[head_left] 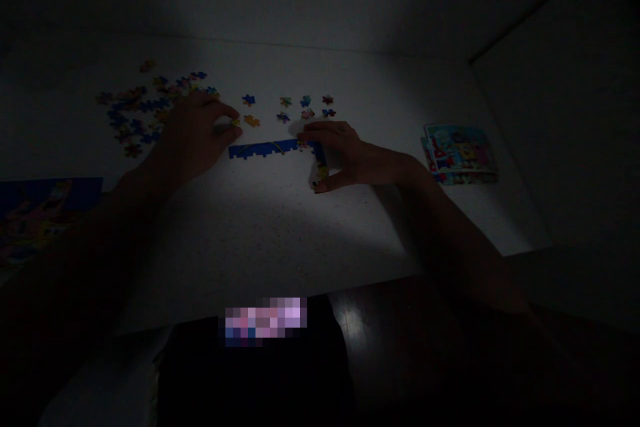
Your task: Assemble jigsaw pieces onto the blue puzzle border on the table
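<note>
In the dim head view, my left hand (197,133) pinches a small yellow jigsaw puzzle piece (236,123) between thumb and fingertips. It is just left of an orange puzzle piece (251,121) lying on the table. My right hand (347,150) has its thumb and fingers apart, resting around the corner of a joined puzzle border (265,148). This border is a blue strip running left to right, with a short arm coming down at its right end. My right thumb touches near the lower end of that arm, which the hand partly hides.
A heap of loose puzzle pieces (135,125) lies at the left. Several single pieces, including a blue one (249,100), sit behind the border. A picture sheet (50,213) is at the far left, and picture cards (463,153) lie at the right of the white table (280,227).
</note>
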Tool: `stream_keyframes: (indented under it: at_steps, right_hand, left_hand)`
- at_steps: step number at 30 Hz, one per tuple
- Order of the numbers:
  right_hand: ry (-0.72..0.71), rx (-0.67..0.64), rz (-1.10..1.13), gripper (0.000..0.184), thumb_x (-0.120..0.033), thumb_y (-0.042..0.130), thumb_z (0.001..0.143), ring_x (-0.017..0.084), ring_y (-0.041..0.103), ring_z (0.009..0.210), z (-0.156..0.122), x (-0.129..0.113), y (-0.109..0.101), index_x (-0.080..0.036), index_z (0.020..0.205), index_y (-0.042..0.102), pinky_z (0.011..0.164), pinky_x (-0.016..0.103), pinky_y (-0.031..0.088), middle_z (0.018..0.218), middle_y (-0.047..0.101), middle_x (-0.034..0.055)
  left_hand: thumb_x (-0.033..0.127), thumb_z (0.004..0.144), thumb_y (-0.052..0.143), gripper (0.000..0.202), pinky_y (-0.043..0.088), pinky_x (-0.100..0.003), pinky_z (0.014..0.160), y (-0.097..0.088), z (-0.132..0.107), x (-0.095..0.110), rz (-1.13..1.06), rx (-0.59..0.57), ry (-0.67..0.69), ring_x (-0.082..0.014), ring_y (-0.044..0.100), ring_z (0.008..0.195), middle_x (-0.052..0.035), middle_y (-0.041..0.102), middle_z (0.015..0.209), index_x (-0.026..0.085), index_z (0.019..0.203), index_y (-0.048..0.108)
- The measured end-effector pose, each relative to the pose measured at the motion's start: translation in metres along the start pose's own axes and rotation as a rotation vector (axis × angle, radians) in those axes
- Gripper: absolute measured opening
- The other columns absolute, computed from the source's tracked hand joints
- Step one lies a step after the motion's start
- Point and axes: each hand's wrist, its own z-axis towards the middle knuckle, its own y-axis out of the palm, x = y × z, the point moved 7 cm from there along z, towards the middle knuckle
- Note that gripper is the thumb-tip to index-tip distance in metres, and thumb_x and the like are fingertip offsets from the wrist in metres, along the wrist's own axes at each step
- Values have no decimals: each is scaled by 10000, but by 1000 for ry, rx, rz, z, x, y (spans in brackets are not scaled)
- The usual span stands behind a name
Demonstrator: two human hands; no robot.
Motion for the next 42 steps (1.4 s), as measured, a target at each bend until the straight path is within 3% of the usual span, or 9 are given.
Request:
stream_keyframes:
  at_steps: [3, 9, 17, 26, 31, 36, 39, 42]
  right_hand:
    - [0, -5, -2, 1001, -815, 769, 636, 413, 210, 1536, 0, 0, 0, -361, 1485, 496, 1245, 661, 143, 1624, 367, 60]
    - [3, -4, -3, 1009, -806, 778, 633, 406, 203, 1538, 0, 2, 1, -366, 1492, 487, 1253, 656, 135, 1627, 366, 54]
    - [15, -20, -2, 1007, -785, 789, 642, 406, 184, 1547, -1, 2, 0, -382, 1506, 465, 1250, 658, 145, 1641, 343, 51]
    - [17, -39, -15, 1022, -736, 807, 662, 413, 172, 1552, 0, 4, 2, -351, 1533, 436, 1247, 657, 136, 1653, 316, 77]
    - [-15, -107, 7, 1028, -582, 846, 692, 402, 147, 1567, -5, 1, 1, -363, 1576, 369, 1247, 665, 126, 1682, 280, 67]
    - [-43, -123, 5, 1019, -512, 828, 726, 389, 128, 1579, -7, 0, 1, -355, 1600, 328, 1250, 662, 114, 1695, 265, 62]
    - [-36, -118, -1, 1025, -526, 824, 727, 393, 124, 1580, -6, 0, 2, -349, 1604, 324, 1250, 664, 108, 1697, 266, 64]
    - [-19, -117, -15, 1041, -532, 833, 715, 391, 115, 1582, -5, 0, 4, -332, 1604, 329, 1259, 649, 96, 1699, 260, 71]
  left_hand:
    - [391, 930, 553, 274, 337, -498, 1183, -2, -1, 2, 2, -15, 34, -301, 514, 1295, -51, 633, 1272, 212, 1094, 680]
    - [362, 945, 542, 296, 376, -463, 1156, -2, 0, 5, 83, -75, -2, -285, 547, 1220, -117, 626, 1239, 163, 1116, 679]
    - [349, 922, 583, 251, 408, -462, 1129, -4, 0, 6, 64, -72, -21, -277, 569, 1191, -100, 640, 1201, 177, 1087, 662]
    - [360, 865, 596, 199, 513, -406, 936, -8, -2, 9, -5, -3, -62, -253, 658, 951, -52, 691, 1075, 249, 1011, 673]
    - [399, 865, 586, 203, 524, -349, 787, -14, -17, 47, -167, -15, -35, -205, 638, 804, -19, 735, 972, 259, 952, 705]
    - [307, 835, 596, 133, 549, -297, 734, 28, -43, 93, -405, -288, 99, -185, 676, 773, 20, 763, 894, 292, 888, 718]
    - [267, 844, 599, 128, 546, -307, 761, 43, -48, 102, -405, -276, 134, -187, 698, 804, 10, 763, 904, 275, 901, 713]
    - [246, 863, 609, 121, 541, -315, 783, 46, -47, 105, -369, -239, 147, -183, 698, 789, 4, 758, 892, 259, 919, 716]
